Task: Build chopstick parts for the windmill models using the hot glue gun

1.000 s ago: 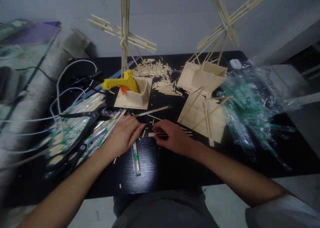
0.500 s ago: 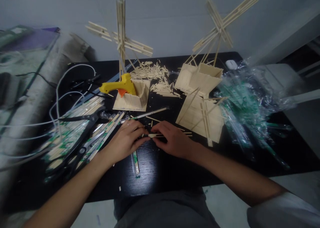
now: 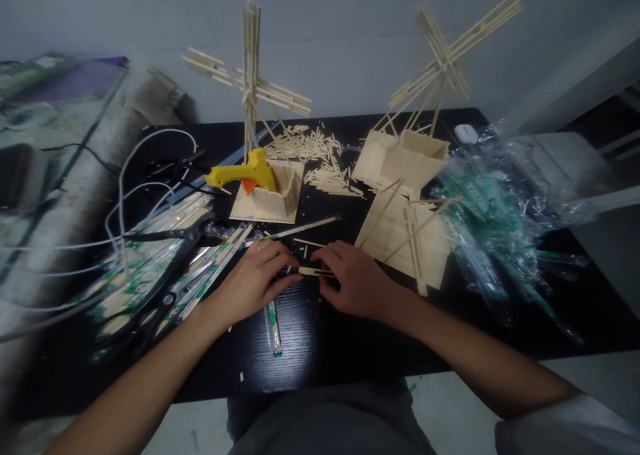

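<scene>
Close to the middle of the black table, my left hand [image 3: 263, 273] pinches the left end of a pair of pale wooden chopsticks [image 3: 309, 271] between thumb and fingers. My right hand [image 3: 356, 276] curls round the same chopsticks from the right, its fingers hiding part of them. The chopsticks lie level, just above the tabletop. Short cut stick pieces [image 3: 306, 250] lie beyond the fingers. Below my left hand is a wrapped chopstick packet [image 3: 273, 328] with green print.
A yellow glue gun [image 3: 245, 172] rests on a wooden stick model with crossed blades [image 3: 254, 85]. A second such model [image 3: 443, 65] stands right of a cut-stick pile [image 3: 310, 145]. Scissors [image 3: 170, 298] lie on wrapped chopsticks at left, plastic wrappers [image 3: 480, 195] at right.
My right hand has slid slightly right along the chopsticks, so a longer pale stretch shows between my hands. My left hand stays nearly in place; the view has shifted a little.
</scene>
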The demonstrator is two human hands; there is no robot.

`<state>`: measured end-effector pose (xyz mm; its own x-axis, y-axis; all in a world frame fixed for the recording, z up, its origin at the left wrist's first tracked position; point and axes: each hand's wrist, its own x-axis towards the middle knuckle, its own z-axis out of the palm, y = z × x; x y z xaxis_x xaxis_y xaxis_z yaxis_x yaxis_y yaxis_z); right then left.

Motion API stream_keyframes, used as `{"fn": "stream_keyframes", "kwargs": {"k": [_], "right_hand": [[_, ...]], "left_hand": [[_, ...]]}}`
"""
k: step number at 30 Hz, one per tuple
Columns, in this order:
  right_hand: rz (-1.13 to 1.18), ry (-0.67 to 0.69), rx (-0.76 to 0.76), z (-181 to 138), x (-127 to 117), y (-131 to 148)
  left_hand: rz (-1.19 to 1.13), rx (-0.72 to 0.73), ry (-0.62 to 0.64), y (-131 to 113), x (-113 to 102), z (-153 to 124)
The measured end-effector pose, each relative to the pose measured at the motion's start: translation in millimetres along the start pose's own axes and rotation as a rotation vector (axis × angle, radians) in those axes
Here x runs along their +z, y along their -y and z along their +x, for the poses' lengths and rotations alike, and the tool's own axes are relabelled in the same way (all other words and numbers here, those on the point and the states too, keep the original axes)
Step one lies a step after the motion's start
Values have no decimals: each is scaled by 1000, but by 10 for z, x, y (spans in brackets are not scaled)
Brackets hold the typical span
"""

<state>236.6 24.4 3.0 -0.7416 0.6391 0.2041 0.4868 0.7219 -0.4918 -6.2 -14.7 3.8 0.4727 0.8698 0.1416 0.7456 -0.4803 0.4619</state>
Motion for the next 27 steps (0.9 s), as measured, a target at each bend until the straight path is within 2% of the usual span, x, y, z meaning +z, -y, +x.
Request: {"fn": "stream_keyframes", "kwargs": {"k": [4,7,12,15,18,23,27], "right_hand": [[41,21,-2,-5,-17,1],[184,18,55,1,-67,31],[733,-5,343,42,-171,95],[1042,-4,473,66,-175,97],[1252,-8,522,81,-135,79],[1373,-142,558,94,-82,50],[1386,-224,600,104,-101,43]], "left_hand": [[2,-3,-25,14,-9,2],[-24,-11,-73,5,-33,1],[-110,-35,-210,-38,-88,-9],[-156,-52,-226,-59,-100,-19],[-187,-49,-202,-75,-100,-36],[-222,-57,-137,-91,-91,-61],[-256,-145,-183,-82,-59,-69]]}}
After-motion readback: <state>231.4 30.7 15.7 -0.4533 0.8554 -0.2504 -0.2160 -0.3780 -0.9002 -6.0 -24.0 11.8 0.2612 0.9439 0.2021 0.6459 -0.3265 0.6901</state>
